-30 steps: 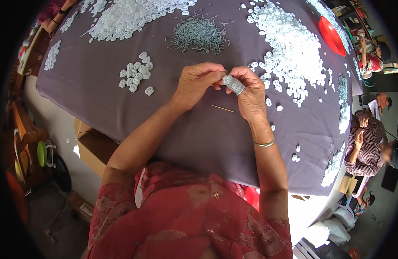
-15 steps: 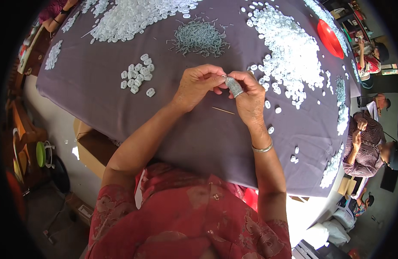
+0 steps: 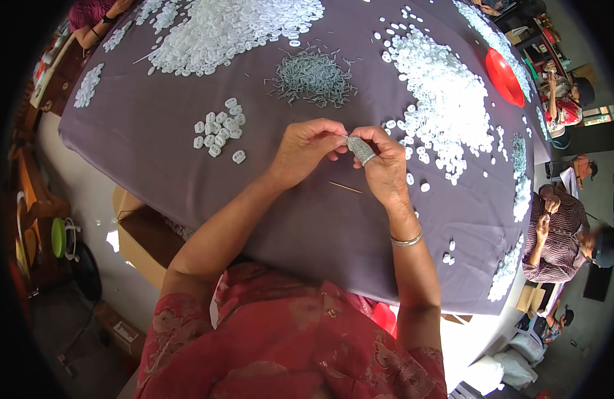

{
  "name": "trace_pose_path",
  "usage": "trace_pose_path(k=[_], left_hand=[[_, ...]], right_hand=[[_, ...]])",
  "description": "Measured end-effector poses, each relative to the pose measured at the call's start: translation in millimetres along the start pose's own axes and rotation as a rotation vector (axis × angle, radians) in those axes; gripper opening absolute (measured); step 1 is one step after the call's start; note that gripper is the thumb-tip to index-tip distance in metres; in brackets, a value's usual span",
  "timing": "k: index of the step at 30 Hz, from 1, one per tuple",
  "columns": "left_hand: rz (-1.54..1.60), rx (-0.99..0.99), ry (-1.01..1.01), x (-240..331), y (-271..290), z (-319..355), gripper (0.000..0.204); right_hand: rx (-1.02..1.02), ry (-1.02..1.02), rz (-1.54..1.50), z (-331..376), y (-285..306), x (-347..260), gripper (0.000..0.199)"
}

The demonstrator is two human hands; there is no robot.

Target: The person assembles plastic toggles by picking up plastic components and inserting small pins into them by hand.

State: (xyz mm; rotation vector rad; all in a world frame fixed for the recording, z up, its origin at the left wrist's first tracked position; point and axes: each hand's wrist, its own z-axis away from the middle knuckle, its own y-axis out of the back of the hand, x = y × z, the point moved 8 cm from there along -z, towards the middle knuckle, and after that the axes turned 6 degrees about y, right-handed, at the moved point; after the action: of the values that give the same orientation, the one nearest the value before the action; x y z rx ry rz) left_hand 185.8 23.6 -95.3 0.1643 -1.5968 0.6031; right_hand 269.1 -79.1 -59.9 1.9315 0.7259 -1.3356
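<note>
My left hand and my right hand meet above the middle of the table, fingertips pinched together. Whatever small piece sits between them is mostly hidden and too small to name. A grey speckled wrap covers my right thumb. Just below the hands a thin wooden stick lies on the cloth. To the left is a small group of white oval pieces with dark marks. Beyond my hands lies a heap of thin grey metal pins, and right of them spreads a large pile of white pieces.
A dark grey cloth covers the table. Another big white heap lies at the far left, and a red bowl at the far right. A cardboard box stands below the left edge. Other people sit around the right side.
The whole view has shifted slightly, so the table's things appear lower. Both hands keep the same pinch at the same place over the cloth.
</note>
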Motion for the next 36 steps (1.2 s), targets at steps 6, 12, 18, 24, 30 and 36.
trace_pose_path(k=[6,12,18,24,30,36], left_hand=[[0.132,0.107,-0.018,7,20,-5,0.012],[0.124,0.255,-0.033,5,34,-7,0.013],[0.092,0.243,-0.011,0,30,-11,0.013],[0.050,0.184,-0.054,1,23,-13,0.011],[0.048,0.142,-0.051,2,19,-12,0.010],[0.062,0.160,-0.040,1,21,-11,0.008]], right_hand=[[-0.052,-0.239,0.051,-36,19,12,0.012],[0.039,-0.261,0.320,-78,38,31,0.017],[-0.018,-0.221,0.726,-113,24,52,0.019],[-0.076,-0.426,0.732,-124,26,69,0.018],[-0.095,-0.452,0.604,-112,23,59,0.021],[-0.005,-0.489,0.384,-107,28,65,0.019]])
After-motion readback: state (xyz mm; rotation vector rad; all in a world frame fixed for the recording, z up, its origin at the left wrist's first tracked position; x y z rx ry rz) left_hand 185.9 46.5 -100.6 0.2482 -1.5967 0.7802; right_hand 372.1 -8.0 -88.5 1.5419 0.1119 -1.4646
